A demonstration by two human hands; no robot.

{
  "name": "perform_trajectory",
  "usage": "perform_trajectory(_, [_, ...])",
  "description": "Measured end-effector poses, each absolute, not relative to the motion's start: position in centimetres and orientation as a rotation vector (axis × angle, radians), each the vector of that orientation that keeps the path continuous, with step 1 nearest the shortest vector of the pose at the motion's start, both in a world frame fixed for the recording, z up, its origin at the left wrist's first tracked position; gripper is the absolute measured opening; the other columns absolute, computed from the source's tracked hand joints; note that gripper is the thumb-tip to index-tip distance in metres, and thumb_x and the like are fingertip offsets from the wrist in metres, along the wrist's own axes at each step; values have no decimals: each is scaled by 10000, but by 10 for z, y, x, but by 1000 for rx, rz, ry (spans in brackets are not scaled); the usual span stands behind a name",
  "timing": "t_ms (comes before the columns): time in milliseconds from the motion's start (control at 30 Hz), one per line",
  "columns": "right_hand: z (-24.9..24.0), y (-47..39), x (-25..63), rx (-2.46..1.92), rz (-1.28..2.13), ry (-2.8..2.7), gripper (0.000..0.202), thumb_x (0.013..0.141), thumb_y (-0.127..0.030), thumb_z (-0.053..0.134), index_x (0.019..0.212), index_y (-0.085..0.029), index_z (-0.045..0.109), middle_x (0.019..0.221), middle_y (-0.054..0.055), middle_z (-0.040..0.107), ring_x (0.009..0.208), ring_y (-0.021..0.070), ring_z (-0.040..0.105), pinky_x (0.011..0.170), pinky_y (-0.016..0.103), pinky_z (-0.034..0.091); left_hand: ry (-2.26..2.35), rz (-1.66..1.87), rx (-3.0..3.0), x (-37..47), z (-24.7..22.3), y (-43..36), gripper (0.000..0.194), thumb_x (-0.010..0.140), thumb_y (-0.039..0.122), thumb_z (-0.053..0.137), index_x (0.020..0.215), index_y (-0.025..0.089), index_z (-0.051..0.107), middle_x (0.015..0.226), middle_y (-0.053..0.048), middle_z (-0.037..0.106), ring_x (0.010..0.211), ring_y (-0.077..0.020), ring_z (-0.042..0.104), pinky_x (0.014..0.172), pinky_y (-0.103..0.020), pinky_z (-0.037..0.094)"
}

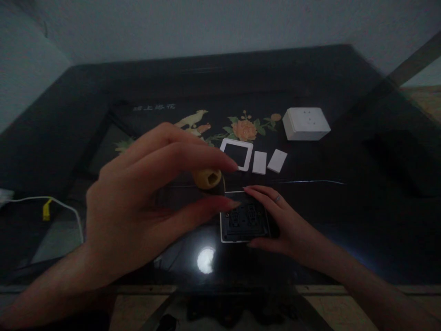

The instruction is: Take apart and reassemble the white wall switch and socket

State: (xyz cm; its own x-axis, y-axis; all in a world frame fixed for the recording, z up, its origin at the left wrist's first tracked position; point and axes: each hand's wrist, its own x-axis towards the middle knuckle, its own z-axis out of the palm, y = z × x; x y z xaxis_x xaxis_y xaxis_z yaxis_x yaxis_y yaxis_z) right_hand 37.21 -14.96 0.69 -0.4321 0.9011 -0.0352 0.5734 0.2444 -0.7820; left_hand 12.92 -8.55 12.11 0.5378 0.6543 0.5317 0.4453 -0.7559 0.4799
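Observation:
My left hand [155, 188] is raised close to the camera, thumb and fingers closed around a yellow and dark handle [207, 178] whose end has a hole in it. The rest of that tool is hidden below. Under it, on the dark glossy table, lies a black switch module [245, 223] with a thin white edge. My right hand [275, 216] grips the module's right side, fingers at its far edge and thumb at its near edge. Just beyond the module lie a white square frame [247, 158] and two white rectangular covers, one upright [259, 162] and one slanted [277, 161].
A white socket box [306, 124] stands at the back right of the table [344, 161]. At the left, a white cable [69, 205] with a yellow tag [46, 209] runs over the tabletop. Behind the table rises a pale wall.

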Motion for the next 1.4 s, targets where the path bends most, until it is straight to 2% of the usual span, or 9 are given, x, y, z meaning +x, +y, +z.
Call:
perform_trajectory(67, [6,-150,373,-1347,1054,-2091,861,761,-325,771,1465,-285,278,1497,107,340,1376,271,388,1134,485,384,1007,1077,2502,131,119,-85,144,854,267,728,993,265,693,877,41,644,756,-124,624,660,-263,520])
perform_trajectory(167, [4,-151,374,-1343,1053,-2095,866,760,-321,773,1465,-287,272,1499,108,335,1375,272,386,1137,486,378,979,1022,2418,130,119,-86,285,865,180,699,1130,271,649,958,46,707,784,-129,697,625,-227,550])
perform_trajectory(300, [2,-150,374,-1330,1030,-2106,876,761,-315,772,1470,-300,257,1502,103,330,1375,271,380,1137,486,379,795,840,2387,127,121,-87,367,919,95,566,1254,245,570,1162,-7,695,981,-181,708,757,-270,610])
perform_trajectory(367, [2,-150,374,-1332,1033,-2106,871,764,-317,768,1470,-300,258,1499,101,332,1370,267,386,1135,481,383,771,895,2363,127,121,-87,280,914,140,612,1183,217,605,1149,-29,680,998,-190,692,776,-292,610])
perform_trajectory(533, [3,-150,373,-1350,1052,-2106,870,760,-320,771,1470,-288,270,1500,105,336,1367,267,393,1134,475,384,874,1188,2252,134,116,-87,95,831,158,735,819,205,653,815,12,656,728,-119,653,643,-237,577])
perform_trajectory(833, [3,-151,374,-1343,1007,-2113,872,761,-335,771,1473,-288,268,1506,111,329,1391,279,370,1137,474,383,688,884,2251,132,119,-88,320,927,97,552,1182,283,599,1154,26,696,986,-175,713,708,-300,651])
perform_trajectory(967, [3,-150,374,-1352,1031,-2114,883,759,-325,775,1474,-300,259,1506,102,329,1366,266,398,1129,470,393,886,1061,2328,133,118,-89,161,878,278,686,1038,292,677,1006,2,686,863,-179,692,750,-339,622])
perform_trajectory(1100, [5,-150,373,-1359,1050,-2108,875,763,-324,771,1474,-300,261,1504,102,333,1371,271,390,1133,481,386,1032,1167,2228,135,114,-93,165,812,284,764,965,291,704,877,17,692,728,-158,686,629,-297,610])
perform_trajectory(1400, [5,-150,373,-1351,1041,-2108,856,768,-340,763,1469,-277,276,1500,117,340,1379,273,383,1139,485,375,726,888,2306,130,117,-87,330,942,120,522,1219,294,564,1220,33,663,1049,-178,690,867,-345,636])
